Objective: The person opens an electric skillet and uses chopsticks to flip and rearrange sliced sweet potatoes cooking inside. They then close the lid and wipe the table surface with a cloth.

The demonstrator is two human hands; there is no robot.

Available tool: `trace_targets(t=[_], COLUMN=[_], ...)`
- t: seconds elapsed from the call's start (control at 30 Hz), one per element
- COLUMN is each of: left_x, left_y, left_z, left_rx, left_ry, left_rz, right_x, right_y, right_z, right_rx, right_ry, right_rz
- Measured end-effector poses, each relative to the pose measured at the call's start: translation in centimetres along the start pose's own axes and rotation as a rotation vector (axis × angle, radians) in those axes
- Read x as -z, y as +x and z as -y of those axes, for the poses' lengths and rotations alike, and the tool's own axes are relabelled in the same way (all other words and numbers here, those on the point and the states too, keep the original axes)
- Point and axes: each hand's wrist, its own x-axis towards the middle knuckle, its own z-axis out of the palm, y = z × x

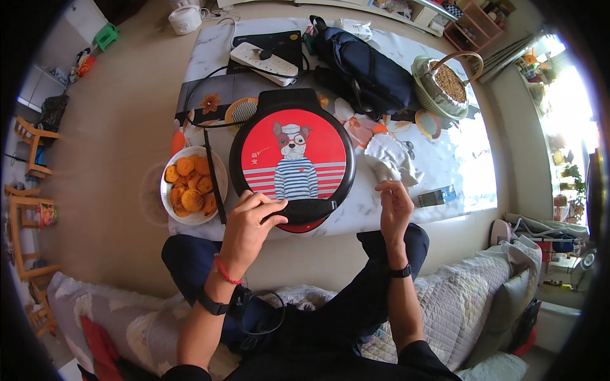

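Observation:
A round electric baking pan [293,157] stands before me, its lid down, red on top with a cartoon dog in a striped shirt. My left hand [253,212] has its fingers and thumb at the left end of the pan's black front handle [310,210]. My right hand [396,205] is raised near the table's front edge with its fingers curled and nothing seen in them. Just beyond it lies a crumpled white cloth [390,159]. Left of the pan, black chopsticks [215,176] rest across a white bowl [167,200] of round orange-brown cakes [192,200].
Farther back are a white power strip [264,63] with a black cord, a dark backpack [364,66] and a handled basket [420,97] of brown grains. A small dark box [437,195] lies at the right. A quilted sofa [443,305] is beneath me.

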Motion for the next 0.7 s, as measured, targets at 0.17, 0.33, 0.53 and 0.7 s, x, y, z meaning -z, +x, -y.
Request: trace_targets(t=[0.17, 0.33, 0.53, 0.7], left_x=[-0.3, -0.9, -0.4, -0.7], left_y=[0.0, -0.3, 0.1, 1.7], left_z=[-0.7, -1.2, -1.9, -2.9], left_rx=[-0.015, -0.024, 0.009, -0.079], left_ry=[0.118, 0.167, 0.171, 0.252], left_rz=[-0.041, -0.086, -0.018, 0.147], right_x=[-1.3, -2.4, -3.5, -4.4], right_y=[-0.8, -1.2, -1.8, -2.0], right_z=[-0.4, 1.4, 3.1, 3.1], right_rx=[0.005, 0.117, 0.412, 0.418], right_ry=[0.075, -0.013, -0.127, -0.134], right_rz=[0.044, 0.147, 0.231, 0.235])
